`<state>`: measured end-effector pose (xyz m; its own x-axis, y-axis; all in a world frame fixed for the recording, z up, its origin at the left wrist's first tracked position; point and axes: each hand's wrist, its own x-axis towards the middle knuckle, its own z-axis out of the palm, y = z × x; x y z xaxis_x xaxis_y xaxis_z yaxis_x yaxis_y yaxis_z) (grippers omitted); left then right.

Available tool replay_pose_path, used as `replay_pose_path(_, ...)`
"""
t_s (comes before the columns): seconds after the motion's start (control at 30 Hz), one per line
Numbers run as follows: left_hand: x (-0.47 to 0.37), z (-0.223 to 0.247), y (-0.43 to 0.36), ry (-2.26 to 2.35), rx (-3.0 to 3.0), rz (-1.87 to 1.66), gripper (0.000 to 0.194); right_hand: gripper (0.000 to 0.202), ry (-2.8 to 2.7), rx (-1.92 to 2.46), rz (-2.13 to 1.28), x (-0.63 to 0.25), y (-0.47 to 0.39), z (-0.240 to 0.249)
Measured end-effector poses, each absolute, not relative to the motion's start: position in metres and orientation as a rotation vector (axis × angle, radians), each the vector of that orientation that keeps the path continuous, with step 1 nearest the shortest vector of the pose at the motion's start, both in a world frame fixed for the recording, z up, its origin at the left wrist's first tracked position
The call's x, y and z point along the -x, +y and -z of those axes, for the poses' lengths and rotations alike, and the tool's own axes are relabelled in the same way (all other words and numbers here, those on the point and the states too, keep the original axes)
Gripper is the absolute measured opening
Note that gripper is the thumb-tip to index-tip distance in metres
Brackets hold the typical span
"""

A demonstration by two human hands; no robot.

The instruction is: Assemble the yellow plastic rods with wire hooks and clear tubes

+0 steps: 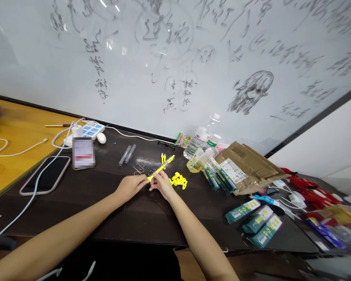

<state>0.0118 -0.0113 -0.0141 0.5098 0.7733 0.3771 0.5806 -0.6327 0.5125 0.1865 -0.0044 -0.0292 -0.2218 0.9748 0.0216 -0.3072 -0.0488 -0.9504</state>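
Observation:
A slim yellow stick with a clear tube section (167,160) is held tilted over the dark table, its far end pointing up and right. My left hand (131,186) pinches its near end between closed fingers. Further along, my right hand (163,185) grips the same stick with thumb and fingers. Just right of the hands lies a small heap of yellow plastic parts (179,180). Beyond the stick are short yellow pieces (163,157). Bent metal wire hooks (139,169) lie behind my left hand, and clear plastic tubes (126,154) rest farther back.
Left on the table (105,218) are a phone (46,175), another device (83,154), cables and a power strip (92,128). Bottles (197,142), a cardboard package (245,166) and several green boxes (265,230) stand at right. A whiteboard (128,86) rises behind.

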Motion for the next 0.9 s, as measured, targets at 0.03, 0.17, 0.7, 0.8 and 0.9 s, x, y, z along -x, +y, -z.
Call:
replay_pose_path(0.03,-0.012,0.014,-0.011,1.123,-2.393,-0.847,0.026,0.037,-1.121,0.876,-1.496,-0.186,-0.004,0.029)
replay_pose_path(0.17,-0.015,0.017,-0.005,1.032,-2.117,-0.918,0.021,0.035,-1.132,0.893,-1.371,-0.184,-0.003,0.024)
replay_pose_path(0.7,-0.022,0.020,0.000,0.848,-1.391,-0.935,0.033,0.024,-1.514,1.014,-1.210,-0.175,-0.002,0.036)
replay_pose_path(0.8,-0.019,0.018,0.004,0.869,-1.278,-1.017,0.032,0.015,-1.628,1.070,-1.052,-0.181,-0.003,0.033)
replay_pose_path(0.9,-0.014,0.015,0.011,0.917,-1.169,-1.125,0.032,0.014,-1.753,1.183,-0.769,-0.189,-0.005,0.025)
